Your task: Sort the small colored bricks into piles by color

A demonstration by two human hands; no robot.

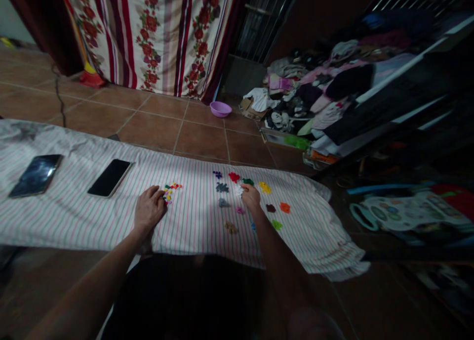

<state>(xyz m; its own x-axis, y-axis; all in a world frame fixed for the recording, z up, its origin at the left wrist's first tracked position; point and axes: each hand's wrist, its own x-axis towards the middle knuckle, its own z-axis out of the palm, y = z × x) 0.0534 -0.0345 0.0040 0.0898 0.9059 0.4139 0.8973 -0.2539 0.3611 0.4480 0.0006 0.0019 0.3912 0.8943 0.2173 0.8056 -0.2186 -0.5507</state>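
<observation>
My left hand rests on the striped cloth with its fingers loosely spread, at the edge of a small pile of mixed coloured pieces. My right hand reaches down to a heap of white pieces, thumb and fingers pinched together; what they hold, if anything, is too small to make out. Around it lie single-colour heaps: red pieces, yellow pieces, dark grey pieces, orange pieces, lime green pieces and tan pieces. My right wrist partly hides blue pieces.
Two phones, a black one and a darker one, lie on the left of the striped cloth. Beyond are a purple basin on the tiled floor, a flowered curtain and piled clothes.
</observation>
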